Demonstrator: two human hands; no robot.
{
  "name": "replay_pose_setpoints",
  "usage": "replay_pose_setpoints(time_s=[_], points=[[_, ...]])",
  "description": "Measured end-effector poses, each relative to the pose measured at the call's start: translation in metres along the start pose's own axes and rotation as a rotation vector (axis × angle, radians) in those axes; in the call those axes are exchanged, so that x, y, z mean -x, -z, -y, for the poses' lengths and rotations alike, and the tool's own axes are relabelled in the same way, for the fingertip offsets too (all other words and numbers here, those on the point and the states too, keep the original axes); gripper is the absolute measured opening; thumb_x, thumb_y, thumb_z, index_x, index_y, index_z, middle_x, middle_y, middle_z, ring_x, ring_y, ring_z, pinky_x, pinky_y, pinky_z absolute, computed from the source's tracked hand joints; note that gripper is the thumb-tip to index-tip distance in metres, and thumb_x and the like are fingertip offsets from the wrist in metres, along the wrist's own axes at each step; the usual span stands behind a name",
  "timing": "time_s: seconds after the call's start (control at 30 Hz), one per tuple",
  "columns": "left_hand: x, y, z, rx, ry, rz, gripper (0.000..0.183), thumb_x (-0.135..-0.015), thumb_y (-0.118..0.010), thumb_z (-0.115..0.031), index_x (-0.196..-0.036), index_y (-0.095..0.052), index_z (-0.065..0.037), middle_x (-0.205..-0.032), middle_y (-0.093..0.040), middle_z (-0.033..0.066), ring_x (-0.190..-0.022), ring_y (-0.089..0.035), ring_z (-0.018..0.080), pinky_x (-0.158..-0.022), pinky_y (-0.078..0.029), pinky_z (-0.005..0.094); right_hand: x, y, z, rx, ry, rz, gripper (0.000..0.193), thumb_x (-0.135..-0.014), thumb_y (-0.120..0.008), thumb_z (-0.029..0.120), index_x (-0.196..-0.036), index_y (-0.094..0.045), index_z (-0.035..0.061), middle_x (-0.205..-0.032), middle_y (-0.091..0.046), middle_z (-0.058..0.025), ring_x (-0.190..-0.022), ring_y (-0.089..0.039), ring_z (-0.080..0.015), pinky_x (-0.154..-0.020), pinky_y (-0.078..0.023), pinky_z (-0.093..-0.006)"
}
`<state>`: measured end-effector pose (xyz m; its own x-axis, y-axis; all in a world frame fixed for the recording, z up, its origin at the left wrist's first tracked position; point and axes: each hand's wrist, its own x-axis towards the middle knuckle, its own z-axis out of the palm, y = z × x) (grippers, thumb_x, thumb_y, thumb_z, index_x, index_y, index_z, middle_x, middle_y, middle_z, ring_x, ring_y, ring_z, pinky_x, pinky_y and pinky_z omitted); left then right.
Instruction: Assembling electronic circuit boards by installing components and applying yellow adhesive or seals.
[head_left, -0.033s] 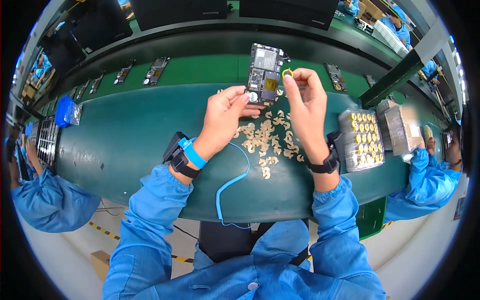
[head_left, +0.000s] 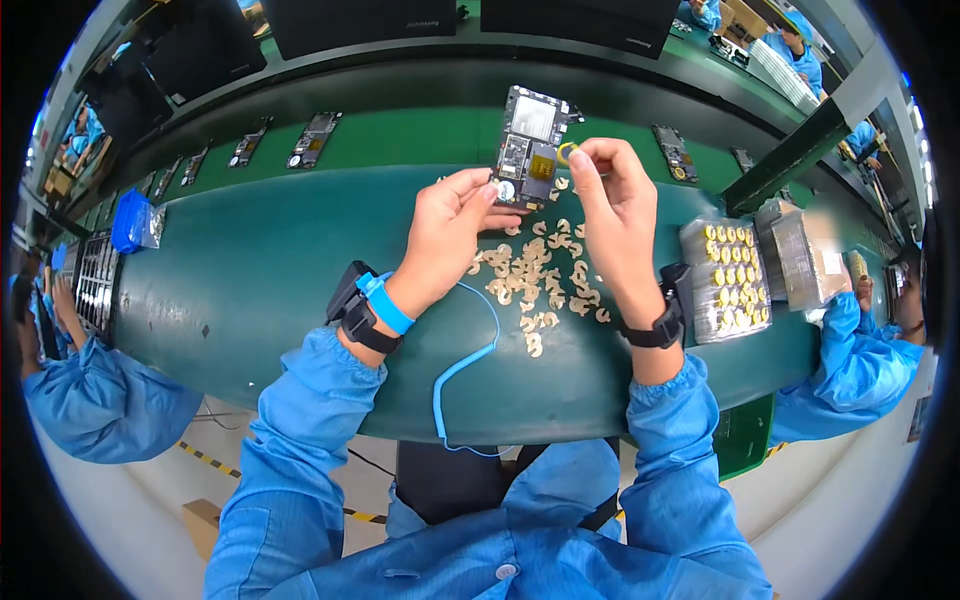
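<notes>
My left hand [head_left: 452, 225] pinches the lower left corner of a dark phone circuit board [head_left: 518, 160], thumb on top and fingers beneath. The board is held up above the bench, with a shiny metal shield [head_left: 533, 117] and a white round sticker [head_left: 505, 190] facing me. In my right hand [head_left: 617, 205], a small yellow ring-shaped part [head_left: 566, 153] is pinched between thumb and forefinger, close to the board's right edge. Whether the two touch, I cannot tell. Under both hands lies a scatter of cream, curved paper-like pieces [head_left: 525, 270].
A clear plastic tray [head_left: 698, 325] bearing rows of yellow round parts stands to the right, beside stacked packs [head_left: 805, 255]. Several boards [head_left: 315, 140] lie along the green belt [head_left: 400, 140] behind. A blue coiled cord [head_left: 440, 400] runs from my left wristband. Co-workers sit on both sides.
The yellow part has shifted slightly left and down towards the board. The board has tilted a little, and its metal shield now catches brighter glare.
</notes>
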<state>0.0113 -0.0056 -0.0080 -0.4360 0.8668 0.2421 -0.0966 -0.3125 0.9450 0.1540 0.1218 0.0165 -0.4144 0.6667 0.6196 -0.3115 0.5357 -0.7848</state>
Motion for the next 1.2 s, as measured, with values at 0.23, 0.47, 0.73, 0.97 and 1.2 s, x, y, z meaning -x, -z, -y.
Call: replay_pose_setpoints(time_s=[0.23,0.47,0.73,0.97,1.2], points=[[0.002,0.004,-0.001,-0.007,0.012,0.011,0.034,-0.112,-0.045,-0.015,-0.133,-0.058,0.009,-0.124,-0.069,0.0183,-0.111,-0.071,0.0269,-0.098,-0.061,0.0406,0.018,-0.012,0.000,0.040,-0.084,0.271,0.011,-0.096,-0.072,0.008,-0.097,-0.072,-0.0025,-0.086,-0.065,-0.0067,-0.068,-0.060,-0.0111,-0.059,-0.047,-0.0277],[0.002,0.003,-0.003,-0.024,-0.009,0.050,0.037,-0.113,-0.045,-0.019,-0.133,-0.058,0.009,-0.123,-0.069,0.0167,-0.112,-0.071,0.0252,-0.100,-0.059,0.0395,0.018,-0.018,-0.002,0.166,-0.064,0.237,0.012,-0.093,-0.072,0.006,-0.091,-0.069,-0.0052,-0.079,-0.063,-0.0114,-0.063,-0.060,-0.0184,-0.059,-0.048,-0.0323],[0.004,0.000,-0.006,-0.062,-0.029,0.063,0.038,-0.113,-0.047,-0.020,-0.133,-0.058,0.010,-0.123,-0.069,0.0169,-0.111,-0.071,0.0246,-0.098,-0.060,0.0380,0.020,-0.018,-0.002,0.179,-0.039,0.216,0.011,-0.091,-0.074,0.005,-0.091,-0.070,-0.0043,-0.078,-0.063,-0.0103,-0.063,-0.058,-0.0175,-0.060,-0.048,-0.0318],[0.004,0.001,-0.010,-0.157,-0.057,0.113,0.033,-0.110,-0.051,-0.011,-0.134,-0.058,0.010,-0.124,-0.069,0.0181,-0.112,-0.070,0.0239,-0.099,-0.060,0.0376,0.018,-0.015,0.000,0.238,0.028,0.227,0.010,-0.090,-0.076,0.005,-0.091,-0.072,-0.0041,-0.079,-0.065,-0.0097,-0.064,-0.062,-0.0162,-0.060,-0.050,-0.0288],[0.005,-0.001,-0.014,-0.127,-0.076,0.133,0.032,-0.108,-0.053,-0.004,-0.135,-0.056,0.012,-0.126,-0.068,0.0197,-0.114,-0.069,0.0253,-0.101,-0.060,0.0384,0.020,-0.016,-0.002,0.141,-0.024,0.171,0.009,-0.088,-0.079,0.004,-0.090,-0.073,-0.0033,-0.077,-0.068,-0.0083,-0.064,-0.063,-0.0123,-0.058,-0.051,-0.0261]])
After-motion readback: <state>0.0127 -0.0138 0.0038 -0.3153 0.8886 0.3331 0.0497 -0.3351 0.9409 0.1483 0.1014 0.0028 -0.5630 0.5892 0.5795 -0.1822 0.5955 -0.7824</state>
